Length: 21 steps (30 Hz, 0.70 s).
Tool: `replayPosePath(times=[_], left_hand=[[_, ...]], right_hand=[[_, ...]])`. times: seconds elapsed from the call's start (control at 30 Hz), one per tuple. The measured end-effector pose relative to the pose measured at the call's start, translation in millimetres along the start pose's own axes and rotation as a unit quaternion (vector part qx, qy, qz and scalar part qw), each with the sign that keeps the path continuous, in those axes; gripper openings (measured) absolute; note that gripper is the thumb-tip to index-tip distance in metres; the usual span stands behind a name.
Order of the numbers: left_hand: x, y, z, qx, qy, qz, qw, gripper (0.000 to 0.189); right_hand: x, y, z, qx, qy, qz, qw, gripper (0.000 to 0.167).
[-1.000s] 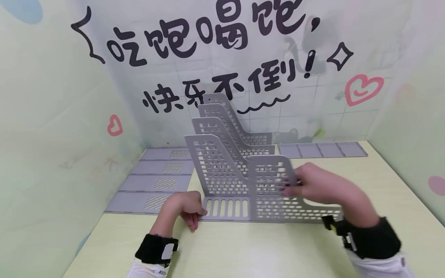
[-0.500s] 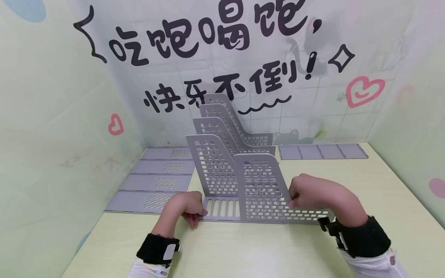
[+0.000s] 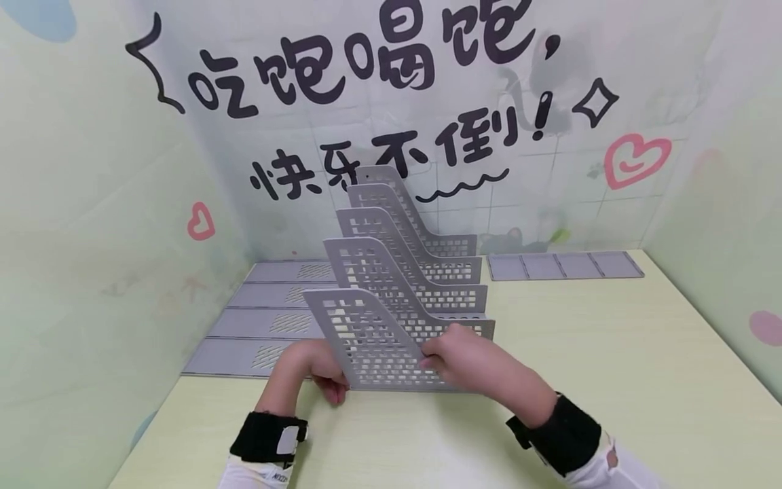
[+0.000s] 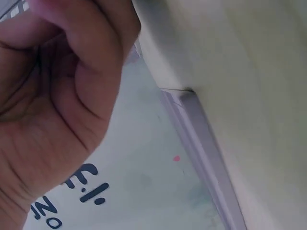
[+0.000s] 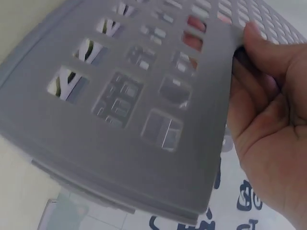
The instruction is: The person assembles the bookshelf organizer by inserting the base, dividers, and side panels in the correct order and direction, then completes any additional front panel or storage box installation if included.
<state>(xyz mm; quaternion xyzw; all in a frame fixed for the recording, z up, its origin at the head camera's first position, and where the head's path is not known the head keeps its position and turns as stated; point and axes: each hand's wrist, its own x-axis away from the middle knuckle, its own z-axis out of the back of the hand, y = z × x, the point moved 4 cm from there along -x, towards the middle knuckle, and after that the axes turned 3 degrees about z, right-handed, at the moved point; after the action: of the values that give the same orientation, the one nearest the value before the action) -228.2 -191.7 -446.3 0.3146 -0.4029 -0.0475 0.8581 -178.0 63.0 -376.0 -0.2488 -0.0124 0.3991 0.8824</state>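
A grey perforated file-rack divider (image 3: 385, 353) with a tall left end and sloping edge stands upright at the front of a partly assembled file rack (image 3: 366, 265). My right hand (image 3: 476, 363) pinches its sloping edge between thumb and fingers. Up close in the right wrist view, the divider (image 5: 144, 158) has rows of rectangular holes. Behind it several matching dividers stand in a row going back. With curled fingers, my left hand (image 3: 314, 367) grips the front left corner of the rack's base, now hidden behind the divider. In the left wrist view that hand (image 4: 72, 86) covers the upper left.
Flat grey panels (image 3: 229, 353) with slanted slots lie in a row on the table at left. A narrow grey strip in sections (image 3: 565, 266) lies along the back right. Printed wall sheets (image 3: 550, 170) enclose the table (image 3: 586, 326) on the back and both sides.
My right hand has carried the divider leftward, from the right side of the base to a place in line with the other dividers. The left hand stays at the base's corner.
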Motion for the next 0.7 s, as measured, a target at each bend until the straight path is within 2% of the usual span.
replayPosePath(times=[0.17, 0.3, 0.47, 0.53, 0.6, 0.7], left_hand=[[1.3, -3.4, 1.6, 0.009, -0.025, -0.015, 0.9995, 0.017], [2.4, -2.5, 2.4, 0.015, -0.026, -0.007, 0.9995, 0.015], [6.4, -1.9, 5.1, 0.033, -0.024, -0.009, 0.9991, 0.008], [10.2, -2.7, 10.3, 0.040, -0.015, -0.020, 0.9989, 0.010], [16.1, -3.2, 19.5, 0.035, 0.006, -0.044, 0.9984, 0.014], [32.8, 2.3, 41.2, 0.019, 0.071, -0.107, 0.9915, 0.019]], right_hand=[[-2.5, -3.1, -4.6, 0.007, 0.015, -0.002, 0.9999, 0.021], [-1.4, -1.8, -3.8, 0.000, 0.016, -0.008, 0.9998, 0.020], [1.5, 6.2, -0.6, -0.017, -0.012, -0.004, 0.9998, 0.020], [4.1, 14.5, 4.7, -0.020, -0.031, -0.011, 0.9993, 0.021], [7.9, 26.5, 13.7, -0.012, -0.035, -0.034, 0.9988, 0.017], [16.0, 48.2, 31.6, 0.030, -0.010, -0.093, 0.9952, 0.015]])
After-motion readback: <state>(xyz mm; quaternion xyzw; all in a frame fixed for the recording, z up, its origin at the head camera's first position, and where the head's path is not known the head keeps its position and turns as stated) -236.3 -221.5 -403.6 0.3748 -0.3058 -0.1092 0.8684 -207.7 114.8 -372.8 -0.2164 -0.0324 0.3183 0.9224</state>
